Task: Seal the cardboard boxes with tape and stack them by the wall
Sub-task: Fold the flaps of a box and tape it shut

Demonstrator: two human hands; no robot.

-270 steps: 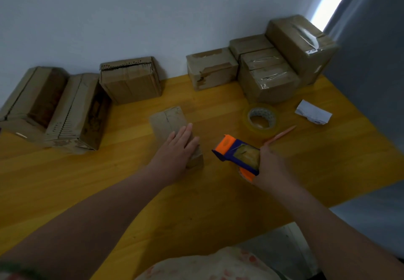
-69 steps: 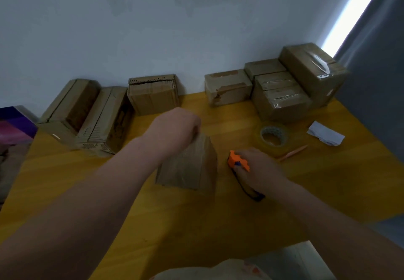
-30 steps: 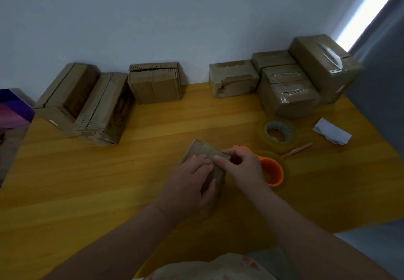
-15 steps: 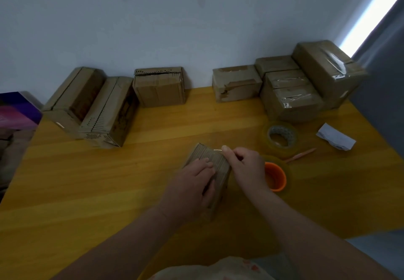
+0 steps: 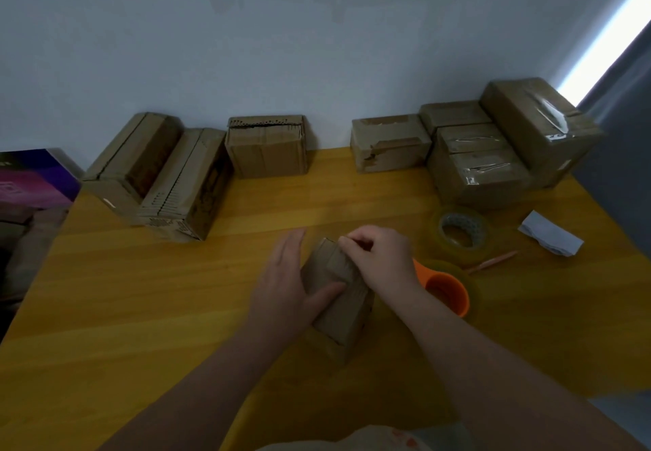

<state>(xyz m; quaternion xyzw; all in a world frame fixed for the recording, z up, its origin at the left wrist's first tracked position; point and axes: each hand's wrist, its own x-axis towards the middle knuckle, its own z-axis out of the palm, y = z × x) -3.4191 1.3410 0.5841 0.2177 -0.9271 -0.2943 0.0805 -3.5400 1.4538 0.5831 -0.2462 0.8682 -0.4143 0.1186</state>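
One small cardboard box (image 5: 338, 295) sits at the middle of the yellow wooden worktop (image 5: 141, 309), caught between a person's two bare hands. The left hand (image 5: 285, 285) braces it from the side. Its fingers (image 5: 292, 244) lie straight and flat along the carton and the thumb rests across the near face, apparently to keep the light box from sliding while the other hand works. The right hand (image 5: 382, 260) comes over the top, its fingers (image 5: 355, 241) curled and pinching at the upper edge. Whether they nip a flap or the end of a clear strip is too small to tell.

Just beside the box, partly hidden behind the right wrist, lies an orange tape dispenser (image 5: 445, 288). It is within easy reach, which suggests the sealing of this box is under way rather than finished. Near it rest a spare roll of tape (image 5: 461, 234), a thin pencil-like stick (image 5: 493, 262) and a folded white paper (image 5: 549, 239).

Farther back on the right, four taped boxes (image 5: 479, 168) crowd against the wall (image 5: 317, 45), one riding higher than the rest, their glossy strips catching the light. This is likely the stack the box in hand is bound for. To the left along the same wall sit three plain cartons (image 5: 266, 147), well apart from the hands. No shiny tape is visible on them, and they seem to be awaiting their turn. A purple object (image 5: 35, 179) shows past the worktop's left edge.
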